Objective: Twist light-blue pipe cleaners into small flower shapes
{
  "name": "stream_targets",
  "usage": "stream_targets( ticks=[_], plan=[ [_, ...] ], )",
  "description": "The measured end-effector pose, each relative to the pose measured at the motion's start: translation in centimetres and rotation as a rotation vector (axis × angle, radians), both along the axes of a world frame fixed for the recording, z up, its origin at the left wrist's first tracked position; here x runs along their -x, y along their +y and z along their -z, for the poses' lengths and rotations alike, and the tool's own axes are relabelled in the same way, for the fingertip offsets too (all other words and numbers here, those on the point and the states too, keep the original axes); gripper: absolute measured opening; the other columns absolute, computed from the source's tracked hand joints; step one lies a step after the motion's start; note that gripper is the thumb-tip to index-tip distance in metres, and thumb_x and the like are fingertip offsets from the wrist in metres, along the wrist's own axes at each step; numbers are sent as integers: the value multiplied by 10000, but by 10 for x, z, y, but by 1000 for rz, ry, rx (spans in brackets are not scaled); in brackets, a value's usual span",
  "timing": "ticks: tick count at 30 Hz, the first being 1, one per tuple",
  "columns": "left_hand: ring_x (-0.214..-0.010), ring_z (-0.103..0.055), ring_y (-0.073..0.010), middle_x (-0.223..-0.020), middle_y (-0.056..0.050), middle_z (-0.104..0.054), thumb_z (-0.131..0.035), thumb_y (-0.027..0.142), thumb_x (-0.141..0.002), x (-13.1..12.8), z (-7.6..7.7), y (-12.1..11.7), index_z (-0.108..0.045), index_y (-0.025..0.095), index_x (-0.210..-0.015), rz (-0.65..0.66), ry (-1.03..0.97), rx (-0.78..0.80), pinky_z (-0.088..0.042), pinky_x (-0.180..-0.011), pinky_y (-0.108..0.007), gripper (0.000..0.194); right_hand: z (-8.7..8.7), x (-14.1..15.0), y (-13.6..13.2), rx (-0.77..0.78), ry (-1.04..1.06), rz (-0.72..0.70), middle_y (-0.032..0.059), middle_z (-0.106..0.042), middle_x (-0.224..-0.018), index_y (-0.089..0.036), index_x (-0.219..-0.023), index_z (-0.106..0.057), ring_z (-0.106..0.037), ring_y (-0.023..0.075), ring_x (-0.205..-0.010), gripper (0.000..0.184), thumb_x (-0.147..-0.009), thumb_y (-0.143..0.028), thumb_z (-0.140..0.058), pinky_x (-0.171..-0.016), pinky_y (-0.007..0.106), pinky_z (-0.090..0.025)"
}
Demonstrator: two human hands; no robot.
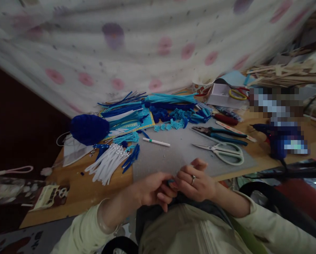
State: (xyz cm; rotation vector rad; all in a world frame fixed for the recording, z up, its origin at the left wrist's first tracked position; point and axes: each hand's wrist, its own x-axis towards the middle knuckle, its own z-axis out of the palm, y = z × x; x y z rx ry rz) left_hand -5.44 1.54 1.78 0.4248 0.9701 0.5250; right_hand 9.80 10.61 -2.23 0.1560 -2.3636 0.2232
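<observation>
1. Broadly, a white cloth [139, 31] printed with pink and purple flowers fills the background, hanging behind the work area.
2. Below it stretches a wooden table [76, 194], with a grey mat [150, 165] covering its middle.
3. Along the back lie long fuzzy stems [171, 98] in light and dark blue, some of them resting on a blue sheet with a yellow border [150, 120].
4. Two bare hands, in pale sleeves, meet at the near edge of the mat. The left hand [158, 188] has its fingers curled in, pinching a small blue piece; the right hand [196, 181], wearing a ring [193, 180], brings its bent fingertips up against the left's. Blur and overlapping fingers make it hard to tell whether the right also grips the piece.
5. At the left end of the stems sits a rounded, dark blue bundle [89, 128]; nearer, white strips [105, 165] with pearl-like tips fan out.
6. To the right, blue-handled pliers [226, 134] lie just beyond pale-handled scissors [215, 149].
7. A slim white marker [158, 142] with a green band lies on the mat, beyond the hands.
8. Smallest is the blue piece [171, 181] itself, mostly hidden between the fingertips.
</observation>
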Motion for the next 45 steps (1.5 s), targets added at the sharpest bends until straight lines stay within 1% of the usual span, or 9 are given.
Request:
stream_targets(
  ticks=[2,5,9,11,18,21,29,39,45],
  plan=[
    [-340,-227,-67,-442,102,-264,-530,496,-805,3,1,3,-410,217,-589,-81,158,-112,-435,-371,-236,372,0,3,2,144,-12,38,10,-551,-605,-213,-653,-513,-418,173,-617,281,-926,-169,-462,-607,358,-204],
    [-535,-500,-137,-591,18,-489,-479,436,-892,3,1,1,-562,198,-759,-349,769,-696,-485,-544,-268,284,1,12,-1,627,22,215,-13,-463,-557,-209,-606,-426,-401,156,-590,355,-959,-245,-423,-637,346,-266],
    [-752,-571,-189,-794,-46,-597,-502,290,-884,0,0,-2,-588,194,-904,-252,1254,-1232,-467,-702,-310,130,0,22,-9,1234,-36,215,-42,-385,-566,-222,-625,-380,-384,136,-551,395,-983,-389,-374,-565,295,-304],
    [-695,-560,-174,-731,-23,-571,-467,268,-889,-2,1,-1,-552,201,-823,-255,1189,-1163,-458,-664,-296,127,-1,23,-11,1158,-46,212,-42,-399,-574,-219,-629,-379,-385,134,-556,377,-986,-338,-373,-583,296,-301],
    [-384,-376,-85,-473,94,-368,-584,449,-743,-2,5,6,-454,208,-639,-425,249,-252,-497,-421,-280,293,7,14,-6,163,92,278,-4,-535,-646,-201,-763,-460,-411,171,-648,191,-912,-86,-434,-714,361,-240],
    [-382,-414,-83,-474,85,-394,-586,452,-766,3,4,3,-464,196,-616,-419,267,-301,-512,-433,-269,320,10,14,-7,380,20,214,11,-536,-728,-204,-834,-460,-445,183,-704,170,-938,-100,-376,-761,370,-286],
    [-738,-656,-123,-815,-29,-701,-559,253,-926,18,3,-16,-704,182,-913,-293,858,-1081,-504,-688,-207,161,-6,6,-10,1382,-247,-121,-5,-463,-708,-203,-702,-478,-434,159,-693,343,-962,-423,-440,-643,278,-339],
    [-696,-705,-123,-779,-36,-765,-632,145,-871,11,-1,-17,-724,182,-939,-328,930,-1366,-533,-673,-196,120,-8,8,-8,1869,-196,-314,-54,-373,-557,-181,-584,-487,-268,90,-514,445,-802,-531,-654,-492,242,-216],
    [-687,-694,-137,-752,-42,-740,-592,82,-837,-4,6,-14,-658,166,-920,-394,1451,-1606,-551,-670,-225,136,-6,16,-12,1998,-53,-158,-76,-362,-474,-183,-544,-478,-312,70,-451,449,-768,-505,-695,-469,206,-326]
  ],
)
